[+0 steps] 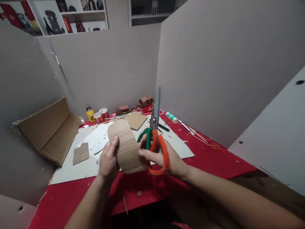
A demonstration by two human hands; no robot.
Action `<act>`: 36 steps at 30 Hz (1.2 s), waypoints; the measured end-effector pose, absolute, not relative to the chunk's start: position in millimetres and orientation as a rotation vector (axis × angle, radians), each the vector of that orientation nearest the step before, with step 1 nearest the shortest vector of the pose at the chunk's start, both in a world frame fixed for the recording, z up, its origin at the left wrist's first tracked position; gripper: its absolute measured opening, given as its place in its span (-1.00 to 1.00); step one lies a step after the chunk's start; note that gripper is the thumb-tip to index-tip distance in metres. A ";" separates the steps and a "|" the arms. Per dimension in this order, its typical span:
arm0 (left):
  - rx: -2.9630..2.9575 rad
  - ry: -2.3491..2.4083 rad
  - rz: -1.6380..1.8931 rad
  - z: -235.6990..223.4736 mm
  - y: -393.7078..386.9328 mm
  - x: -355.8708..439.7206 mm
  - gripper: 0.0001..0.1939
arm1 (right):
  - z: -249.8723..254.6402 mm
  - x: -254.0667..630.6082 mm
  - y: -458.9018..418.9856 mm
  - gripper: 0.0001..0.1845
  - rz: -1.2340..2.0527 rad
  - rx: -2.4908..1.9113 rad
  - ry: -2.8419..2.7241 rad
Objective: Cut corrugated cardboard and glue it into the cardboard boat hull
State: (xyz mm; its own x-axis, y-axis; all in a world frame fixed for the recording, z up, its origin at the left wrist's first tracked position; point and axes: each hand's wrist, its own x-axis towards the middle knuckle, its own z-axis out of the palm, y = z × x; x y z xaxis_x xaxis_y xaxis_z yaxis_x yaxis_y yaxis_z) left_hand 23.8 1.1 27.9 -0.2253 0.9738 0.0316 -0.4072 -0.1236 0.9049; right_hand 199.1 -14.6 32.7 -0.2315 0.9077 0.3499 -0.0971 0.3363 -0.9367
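Note:
A curved piece of brown cardboard [127, 146] is held up above the front of the table. My left hand [109, 159] grips its left edge, thumb across the face. My right hand [166, 159] has the scissors [154, 127] hooked on it, one handle green and the other orange, with the blades pointing up. The thumb of that hand also presses on the right edge of the cardboard. The scissor blades look closed or nearly so and stand apart from the cardboard. Some fingers of my right hand are hidden behind the handles.
A pale board [64, 173] with drawn paper [95, 140] lies on the red cloth [209, 162]. A small corrugated piece [81, 153] and a cardboard sheet [137, 121] rest on it. Behind are paper cups [98, 117], a yellow bottle [90, 114] and model boats [145, 101]. A cardboard box [45, 127] leans left.

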 end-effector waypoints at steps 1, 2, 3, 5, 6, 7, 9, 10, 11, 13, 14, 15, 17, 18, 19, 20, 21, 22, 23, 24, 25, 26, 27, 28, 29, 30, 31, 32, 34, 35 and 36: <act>0.825 0.995 1.595 28.7 0.7 25.1 -0.65 | 34.8 195.5 -13.9 -0.74 1.106 -0.772 -1.500; 0.829 0.978 1.566 29.9 -0.3 26.4 -0.64 | 36.6 192.7 -12.9 -0.75 1.076 -0.773 -1.499; 0.848 0.933 1.516 31.5 -1.6 27.5 -0.63 | 38.0 190.7 -11.8 -0.76 1.037 -0.772 -1.494; 0.955 0.796 1.396 34.4 -4.9 29.3 -0.61 | 40.3 189.0 -8.6 -0.77 0.934 -0.765 -1.491; 1.004 0.753 1.352 35.4 -6.6 29.9 -0.59 | 41.2 189.0 -6.7 -0.77 0.880 -0.764 -1.494; 1.039 0.737 1.331 36.0 -8.1 30.3 -0.58 | 42.0 189.4 -4.7 -0.78 0.832 -0.770 -1.500; 1.061 0.759 1.350 35.6 -9.8 30.5 -0.58 | 43.1 190.8 -1.3 -0.79 0.769 -0.785 -1.511; 1.060 0.779 1.370 34.9 -10.0 30.4 -0.59 | 43.3 191.5 0.1 -0.79 0.762 -0.788 -1.514; 1.063 0.791 1.389 33.8 -9.6 30.2 -0.61 | 43.5 192.1 1.1 -0.78 0.774 -0.788 -1.511; 1.083 0.785 1.420 30.9 -7.9 29.4 -0.63 | 43.4 192.8 2.6 -0.77 0.828 -0.781 -1.495; 1.091 0.772 1.425 29.3 -6.8 29.0 -0.65 | 43.3 193.0 3.0 -0.77 0.858 -0.781 -1.490; 1.095 0.754 1.425 27.8 -5.7 28.7 -0.66 | 43.2 193.1 3.3 -0.77 0.883 -0.785 -1.486; 1.096 0.719 1.417 25.5 -3.8 28.5 -0.68 | 43.0 193.4 3.9 -0.77 0.929 -0.797 -1.480; 1.092 0.708 1.410 25.0 -3.2 28.5 -0.69 | 42.8 193.8 4.2 -0.76 0.960 -0.801 -1.473; 1.085 0.701 1.399 24.9 -2.6 28.7 -0.70 | 42.6 194.4 4.6 -0.75 1.000 -0.800 -1.461; 1.075 0.698 1.389 25.3 -2.3 28.8 -0.71 | 42.2 195.3 5.1 -0.73 1.046 -0.798 -1.445; 1.063 0.702 1.380 26.3 -2.1 28.8 -0.72 | 41.8 196.5 5.7 -0.72 1.089 -0.795 -1.425; 1.049 0.713 1.378 27.6 -1.9 28.7 -0.73 | 41.3 198.3 6.5 -0.71 1.126 -0.791 -1.404; 1.039 0.732 1.381 29.3 -1.7 28.3 -0.74 | 40.7 200.6 7.4 -0.69 1.149 -0.788 -1.381; 1.035 0.757 1.391 31.1 -1.3 27.8 -0.75 | 40.2 203.4 8.4 -0.68 1.158 -0.791 -1.362; 1.036 0.782 1.407 32.8 -0.9 27.2 -0.76 | 39.7 206.6 9.5 -0.68 1.156 -0.801 -1.347; 1.039 0.800 1.418 34.3 -0.3 26.4 -0.76 | 39.3 210.1 10.7 -0.68 1.143 -0.814 -1.338; 1.038 0.810 1.421 35.4 0.4 25.6 -0.76 | 39.1 213.6 11.8 -0.68 1.124 -0.827 -1.336; 1.032 0.812 1.411 35.9 1.0 24.8 -0.75 | 39.0 216.9 12.8 -0.69 1.105 -0.840 -1.339; 1.026 0.810 1.389 35.9 1.5 24.0 -0.74 | 39.2 219.6 13.5 -0.69 1.088 -0.851 -1.343; 1.023 0.807 1.361 35.2 1.6 23.4 -0.73 | 39.6 221.6 14.0 -0.68 1.079 -0.856 -1.344; 1.029 0.811 1.335 34.1 1.5 22.8 -0.72 | 40.4 222.7 14.3 -0.67 1.081 -0.858 -1.334; 1.048 0.821 1.313 32.8 1.0 22.4 -0.70 | 41.4 223.0 14.4 -0.65 1.096 -0.863 -1.313; 1.112 0.836 1.293 29.7 -0.2 21.8 -0.68 | 43.8 221.6 14.8 -0.61 1.159 -0.888 -1.257; 1.146 0.836 1.290 28.4 -0.8 21.5 -0.67 | 44.9 220.5 15.4 -0.59 1.193 -0.895 -1.233; 1.179 0.835 1.284 27.3 -1.3 21.3 -0.66 | 45.7 219.5 16.5 -0.59 1.219 -0.896 -1.219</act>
